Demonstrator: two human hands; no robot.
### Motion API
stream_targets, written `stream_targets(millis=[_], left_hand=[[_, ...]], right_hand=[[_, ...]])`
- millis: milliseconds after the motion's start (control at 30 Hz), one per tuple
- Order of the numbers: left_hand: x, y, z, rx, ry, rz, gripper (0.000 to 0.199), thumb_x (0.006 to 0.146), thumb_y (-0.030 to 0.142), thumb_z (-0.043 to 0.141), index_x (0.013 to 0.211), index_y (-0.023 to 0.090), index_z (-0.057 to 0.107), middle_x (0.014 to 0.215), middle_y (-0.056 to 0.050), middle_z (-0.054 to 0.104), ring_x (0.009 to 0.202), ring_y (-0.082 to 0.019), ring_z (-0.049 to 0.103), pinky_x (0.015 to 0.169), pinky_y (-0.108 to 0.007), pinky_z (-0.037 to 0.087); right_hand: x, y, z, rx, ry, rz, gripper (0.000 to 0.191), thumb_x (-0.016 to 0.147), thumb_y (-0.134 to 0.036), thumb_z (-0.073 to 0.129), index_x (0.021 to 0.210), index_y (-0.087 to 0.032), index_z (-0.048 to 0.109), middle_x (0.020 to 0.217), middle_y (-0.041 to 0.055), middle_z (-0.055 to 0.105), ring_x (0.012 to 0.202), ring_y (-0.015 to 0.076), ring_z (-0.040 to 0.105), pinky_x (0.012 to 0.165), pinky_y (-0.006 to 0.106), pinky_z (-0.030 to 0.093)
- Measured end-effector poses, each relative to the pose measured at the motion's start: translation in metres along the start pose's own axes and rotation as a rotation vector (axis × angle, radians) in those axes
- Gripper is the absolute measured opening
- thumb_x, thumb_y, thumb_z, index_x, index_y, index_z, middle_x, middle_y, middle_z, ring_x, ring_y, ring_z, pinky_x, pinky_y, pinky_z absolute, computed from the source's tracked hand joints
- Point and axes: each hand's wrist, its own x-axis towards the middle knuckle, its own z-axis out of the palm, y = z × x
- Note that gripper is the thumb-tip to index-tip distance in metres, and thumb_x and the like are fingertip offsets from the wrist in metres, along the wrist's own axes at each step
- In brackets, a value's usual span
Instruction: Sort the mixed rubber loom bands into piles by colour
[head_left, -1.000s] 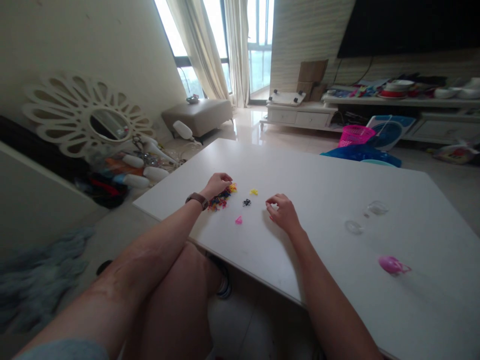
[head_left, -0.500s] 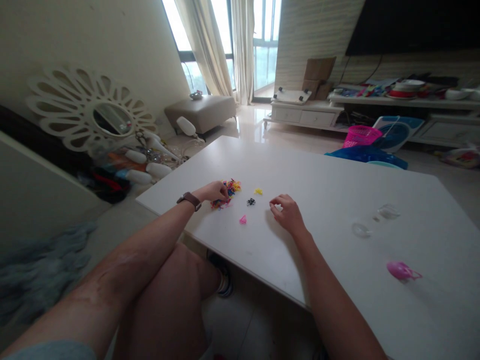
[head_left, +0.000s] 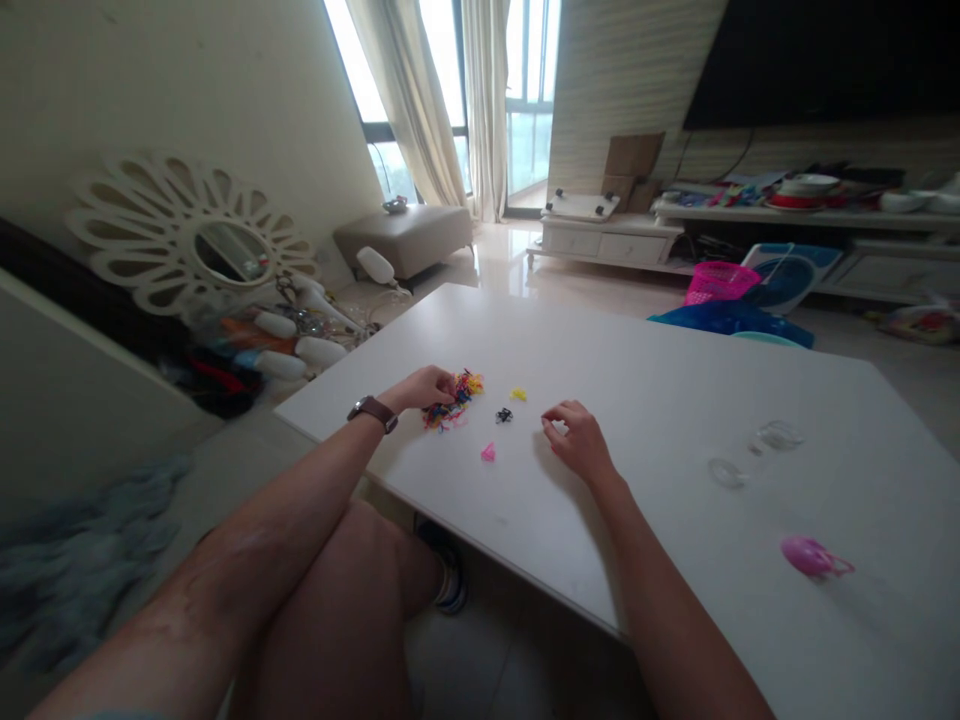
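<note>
At the heap of small multicoloured rubber bands [head_left: 466,386] is my left hand [head_left: 429,387], its fingers bent and pinched at the heap's edge. Whatever is between those fingertips is hidden. My right hand [head_left: 577,440] hovers low at the table's middle, thumb and index curled close together; I cannot make out anything between them. Between the hands lie a little yellow cluster [head_left: 518,395], a black cluster [head_left: 504,415] and a pink one [head_left: 488,453], each apart from the others on the white table [head_left: 600,350].
To the right on the table are a clear round lid [head_left: 727,472], a clear container [head_left: 778,435] and a pink egg-shaped case [head_left: 810,557]. Beyond the far edge stand a pink basket [head_left: 720,283] and a blue item. A lamp and a flower-shaped mirror [head_left: 229,250] are at left.
The view has tilted up slightly, so everything sits lower in the picture. My left hand has shifted a little at the heap, showing more bands below it; my right hand stays nearly still.
</note>
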Motion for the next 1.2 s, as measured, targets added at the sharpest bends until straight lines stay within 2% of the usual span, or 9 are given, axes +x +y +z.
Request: stream_targets(millis=[167,333,500,600,667,800,933,1200], left_hand=[[-0.001,0.001,0.000,-0.069,-0.005,-0.014,0.025,0.069,0.035,0.064,0.079,0.014,0.072,0.066,-0.001,0.066,0.059,-0.013,0.053,0.054,-0.024,0.037],[0.001,0.003,0.008,-0.207,-0.020,0.050,0.028,0.069,0.036,0.069,0.085,0.013,0.073,0.078,-0.004,0.072,0.069,-0.015,0.061,0.065,-0.026,0.047],[0.006,0.021,0.023,-0.268,-0.010,0.112,0.029,0.070,0.036,0.074,0.087,0.013,0.072,0.084,-0.007,0.074,0.076,-0.017,0.065,0.070,-0.028,0.051],[0.012,0.036,0.035,-0.243,-0.039,0.192,0.024,0.074,0.033,0.072,0.088,0.013,0.073,0.084,-0.007,0.074,0.077,-0.016,0.066,0.071,-0.026,0.051],[0.017,0.043,0.043,-0.196,-0.012,0.223,0.019,0.074,0.027,0.071,0.087,0.013,0.073,0.082,-0.007,0.074,0.075,-0.015,0.066,0.070,-0.025,0.050],[0.027,0.046,0.054,-0.042,0.071,0.190,0.012,0.071,0.018,0.069,0.082,0.014,0.074,0.076,-0.004,0.073,0.069,-0.014,0.064,0.064,-0.023,0.048],[0.029,0.046,0.059,0.013,0.049,0.172,0.010,0.071,0.016,0.069,0.079,0.015,0.074,0.073,-0.003,0.072,0.067,-0.013,0.064,0.062,-0.022,0.046],[0.028,0.046,0.061,0.010,0.077,0.103,0.012,0.068,0.021,0.077,0.077,0.014,0.072,0.068,-0.004,0.071,0.064,-0.015,0.064,0.059,-0.023,0.045]], right_hand=[[-0.001,0.003,0.004,-0.001,0.011,0.005,0.012,0.088,-0.019,0.056,0.080,-0.022,0.065,0.084,0.0049,0.065,0.086,0.0217,0.058,0.080,0.034,0.044],[-0.001,0.001,0.005,-0.014,0.001,0.008,0.011,0.088,-0.018,0.057,0.080,-0.021,0.065,0.085,0.0050,0.065,0.087,0.0219,0.057,0.081,0.035,0.044],[0.000,-0.006,0.004,-0.005,-0.019,0.002,0.012,0.088,-0.017,0.056,0.081,-0.022,0.065,0.086,0.0052,0.066,0.088,0.0221,0.057,0.082,0.035,0.044],[0.000,-0.008,0.006,0.002,-0.027,-0.008,0.011,0.089,-0.018,0.057,0.081,-0.021,0.064,0.086,0.0051,0.066,0.088,0.0220,0.057,0.082,0.035,0.044],[-0.001,-0.007,0.008,0.002,-0.032,-0.011,0.011,0.089,-0.019,0.057,0.081,-0.021,0.064,0.086,0.0050,0.066,0.087,0.0220,0.057,0.082,0.035,0.044],[-0.002,-0.006,0.008,0.002,-0.039,-0.008,0.012,0.090,-0.019,0.056,0.081,-0.021,0.064,0.086,0.0053,0.066,0.088,0.0220,0.057,0.083,0.035,0.043],[-0.001,-0.007,0.006,-0.003,-0.039,-0.008,0.011,0.090,-0.019,0.057,0.081,-0.020,0.064,0.086,0.0050,0.065,0.088,0.0216,0.057,0.084,0.035,0.043],[0.001,-0.010,0.006,-0.001,-0.031,-0.008,0.012,0.089,-0.018,0.057,0.080,-0.021,0.063,0.085,0.0046,0.065,0.087,0.0214,0.057,0.082,0.034,0.043]])
